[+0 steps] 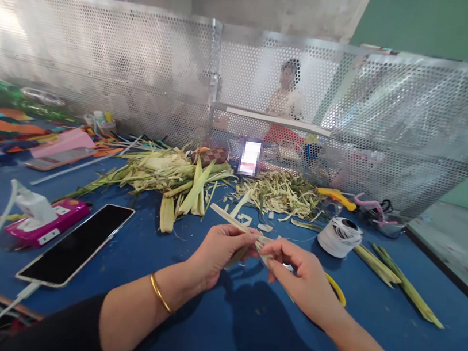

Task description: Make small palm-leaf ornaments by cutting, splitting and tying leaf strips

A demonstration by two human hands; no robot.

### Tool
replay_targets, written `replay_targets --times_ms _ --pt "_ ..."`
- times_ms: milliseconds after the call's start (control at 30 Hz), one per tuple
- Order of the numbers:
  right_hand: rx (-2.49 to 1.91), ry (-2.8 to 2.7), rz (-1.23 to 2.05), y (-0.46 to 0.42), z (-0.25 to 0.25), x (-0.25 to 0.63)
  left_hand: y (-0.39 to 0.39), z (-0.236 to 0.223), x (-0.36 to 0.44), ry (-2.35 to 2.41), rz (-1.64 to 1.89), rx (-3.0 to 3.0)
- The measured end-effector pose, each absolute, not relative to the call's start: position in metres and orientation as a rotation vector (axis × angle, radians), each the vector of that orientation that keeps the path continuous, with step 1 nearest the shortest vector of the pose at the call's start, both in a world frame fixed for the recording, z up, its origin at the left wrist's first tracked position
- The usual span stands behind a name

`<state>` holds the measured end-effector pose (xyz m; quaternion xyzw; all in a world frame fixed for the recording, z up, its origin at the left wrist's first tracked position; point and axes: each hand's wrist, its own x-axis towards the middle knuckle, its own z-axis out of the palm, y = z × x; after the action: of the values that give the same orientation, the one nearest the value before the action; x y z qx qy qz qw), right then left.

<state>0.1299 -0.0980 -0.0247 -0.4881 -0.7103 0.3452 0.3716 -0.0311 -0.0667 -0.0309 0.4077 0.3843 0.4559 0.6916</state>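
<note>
Over the blue table (204,322), my left hand (218,252) and my right hand (302,278) meet around a pale palm-leaf strip (232,219). The strip juts out up and to the left from my left fingers. My right fingers pinch its near end. A gold bangle circles my left wrist. A thin white thread runs from the hands toward a white thread spool (341,236) just right of them. A yellow-handled tool (337,289) lies partly hidden under my right hand.
A heap of green and pale leaves (164,174) and a pile of trimmings (279,193) lie behind the hands. A phone (76,243) on a cable and a pink box (47,219) sit left. Leaf strips (402,280) lie right. A perforated metal screen (144,70) backs the table; a person sits beyond it.
</note>
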Motion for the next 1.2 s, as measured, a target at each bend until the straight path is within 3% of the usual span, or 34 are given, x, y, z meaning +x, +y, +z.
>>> replay_targets --times_ms 200,433,833,1200 --pt "-1.224 -1.823 0.914 -0.099 -0.032 0.129 -0.066 -0.033 -0.032 0.887 0.960 0.872" --pt "-1.263 -2.021 0.083 -0.089 -0.034 0.143 -0.065 -0.033 -0.034 0.910 0.933 1.035" --pt "-1.428 -2.107 0.255 -0.090 -0.036 0.143 -0.067 -0.030 -0.035 0.896 0.783 1.023" --pt "-1.369 -1.972 0.010 -0.083 -0.035 0.145 -0.071 -0.031 -0.032 0.953 0.699 1.159"
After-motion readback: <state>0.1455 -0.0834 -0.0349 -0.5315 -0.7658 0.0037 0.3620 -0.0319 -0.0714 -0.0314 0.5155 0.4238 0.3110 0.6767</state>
